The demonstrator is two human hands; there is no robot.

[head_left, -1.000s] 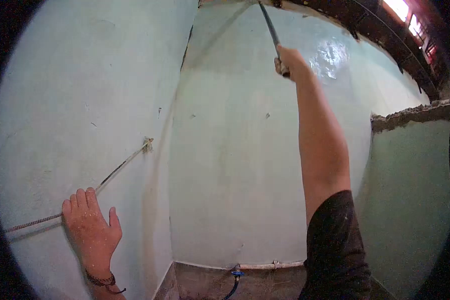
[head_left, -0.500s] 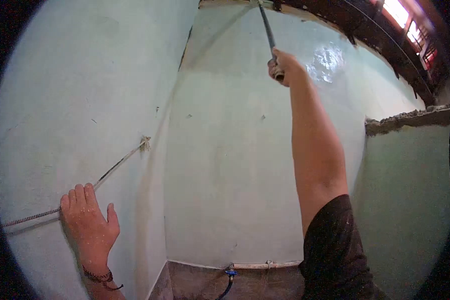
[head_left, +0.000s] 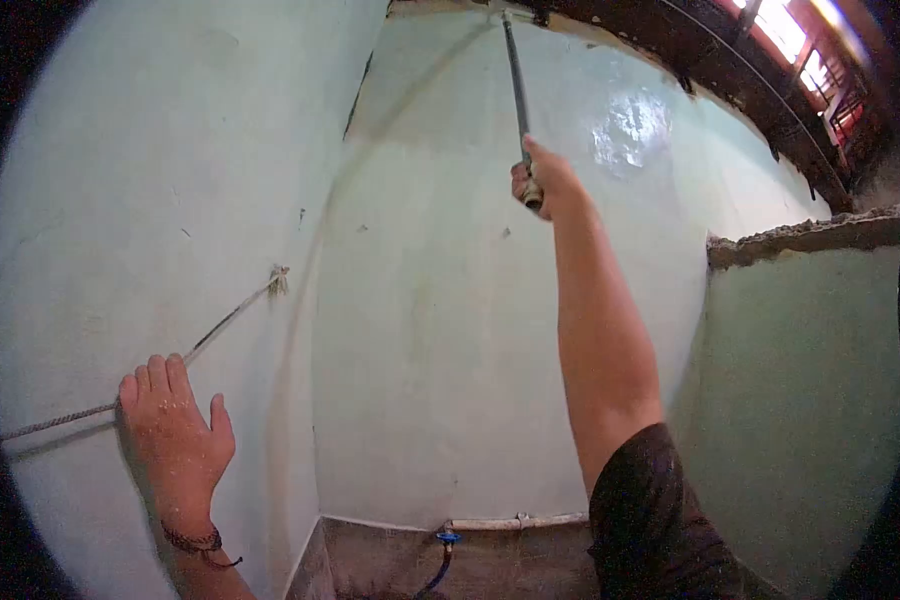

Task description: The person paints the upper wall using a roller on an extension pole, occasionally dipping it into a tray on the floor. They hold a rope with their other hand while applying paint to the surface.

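Note:
My right hand (head_left: 543, 183) is raised in front of the back wall, its fingers wrapped around the lower end of a long grey pole (head_left: 518, 90). The pole leans up to the top of that wall, where its whitish head (head_left: 505, 15) is too small to make out. My left hand (head_left: 175, 425) lies flat with fingers extended on the left wall, over a thin ribbed line (head_left: 65, 421), rope or bar. This line bends at the hand and climbs to a frayed tuft (head_left: 279, 278) on the wall. A dark braided bracelet circles my left wrist.
A shiny wet-looking patch (head_left: 630, 132) shows on the pale green back wall (head_left: 420, 400). Low down runs a white pipe (head_left: 515, 523) with a blue valve (head_left: 448, 538). Dark beams (head_left: 730, 60) cross the upper right, above a rough-edged partition wall (head_left: 800, 400).
My right hand has come down along the back wall, with the pole lower in its grip. The view has shifted slightly to the right. My left hand stays on the wall.

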